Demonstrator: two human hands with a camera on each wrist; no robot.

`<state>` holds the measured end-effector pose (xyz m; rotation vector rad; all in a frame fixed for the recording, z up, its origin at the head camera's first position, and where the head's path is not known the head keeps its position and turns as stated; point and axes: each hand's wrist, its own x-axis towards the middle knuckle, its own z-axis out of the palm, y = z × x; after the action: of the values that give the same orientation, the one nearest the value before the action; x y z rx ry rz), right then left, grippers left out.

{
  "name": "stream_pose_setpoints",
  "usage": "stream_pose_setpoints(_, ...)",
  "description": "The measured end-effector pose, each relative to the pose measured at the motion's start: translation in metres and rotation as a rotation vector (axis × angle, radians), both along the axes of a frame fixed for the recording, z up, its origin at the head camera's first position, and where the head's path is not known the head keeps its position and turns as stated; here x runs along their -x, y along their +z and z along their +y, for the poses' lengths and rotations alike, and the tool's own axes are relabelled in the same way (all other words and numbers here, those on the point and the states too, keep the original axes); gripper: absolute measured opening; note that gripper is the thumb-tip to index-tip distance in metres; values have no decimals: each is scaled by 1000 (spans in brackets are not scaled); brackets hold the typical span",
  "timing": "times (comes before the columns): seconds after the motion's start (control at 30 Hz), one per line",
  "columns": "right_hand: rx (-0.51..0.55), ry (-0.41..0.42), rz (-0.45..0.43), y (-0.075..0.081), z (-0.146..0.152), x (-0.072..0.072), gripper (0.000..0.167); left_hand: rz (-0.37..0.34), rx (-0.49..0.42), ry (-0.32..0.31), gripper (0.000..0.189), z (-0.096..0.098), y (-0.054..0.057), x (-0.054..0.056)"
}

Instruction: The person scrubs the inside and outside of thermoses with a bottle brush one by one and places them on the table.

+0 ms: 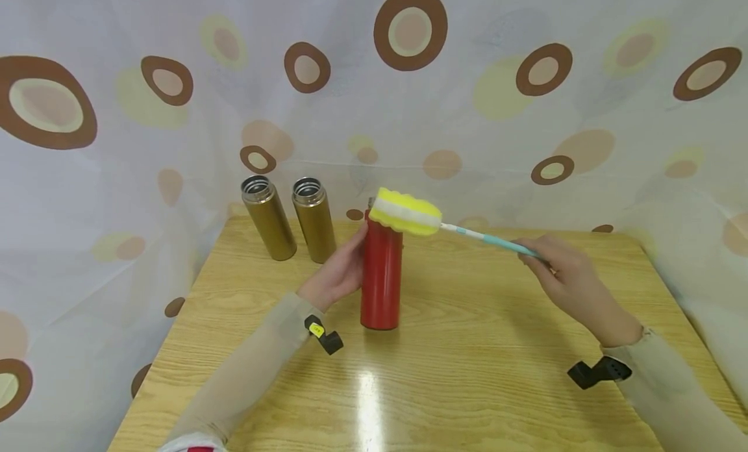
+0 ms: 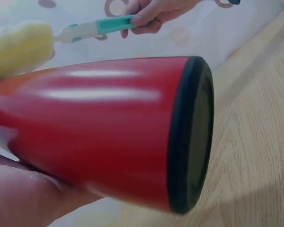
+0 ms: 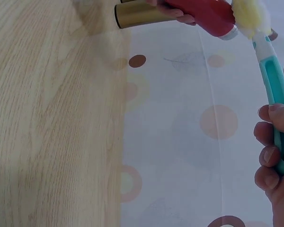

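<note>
My left hand (image 1: 341, 270) grips a red bottle (image 1: 382, 283) by its side, fingers wrapped around behind it. The left wrist view shows the bottle's black-rimmed underside (image 2: 196, 137), held off the table. In my right hand (image 1: 563, 270) is a bottle brush (image 1: 505, 243) with a teal and white handle, its fingers curled round the grip. The brush's yellow and white sponge head (image 1: 406, 212) lies across the top of the red bottle in the head view, hiding most of its mouth. In the right wrist view, a bit of the bottle's silvery neck (image 3: 229, 33) shows beside the sponge.
Two gold bottles, one (image 1: 271, 225) at the far left and another (image 1: 315, 228) beside it, stand uncapped toward the table's back edge. The wooden table (image 1: 467, 367) is bordered by a white cloth (image 1: 350, 121) patterned with brown and yellow circles.
</note>
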<state>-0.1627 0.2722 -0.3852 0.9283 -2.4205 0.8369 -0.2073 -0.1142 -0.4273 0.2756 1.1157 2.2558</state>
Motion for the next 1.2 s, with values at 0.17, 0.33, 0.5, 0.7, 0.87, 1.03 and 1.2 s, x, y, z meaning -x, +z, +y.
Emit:
stream_pose_setpoints(0.17,-20,45,-26,-4,0,1,41,-8,-51,-15,52,0,2,0)
stream_pose_setpoints(0.33,-58,133,-23,-7,3,3,32,21,-32,8,55,-2,1,2)
stream_pose_setpoints(0.5,-91,206,-47,-11,6,3,21,21,60,68,68,-7,1,4)
stream_pose_setpoints(0.7,-120,282,-87,-14,8,2,25,1,26,67,67,-9,3,6)
stream_pose_setpoints(0.87,-143,344,-141,-17,9,-1,29,-10,38,86,64,-11,6,7)
stream_pose_setpoints(1.03,-154,364,-181,-18,10,-3,36,-19,30,110,65,-12,8,8)
stream_pose_setpoints(1.2,-154,390,-199,-18,11,-4,28,3,33,94,64,-13,8,9)
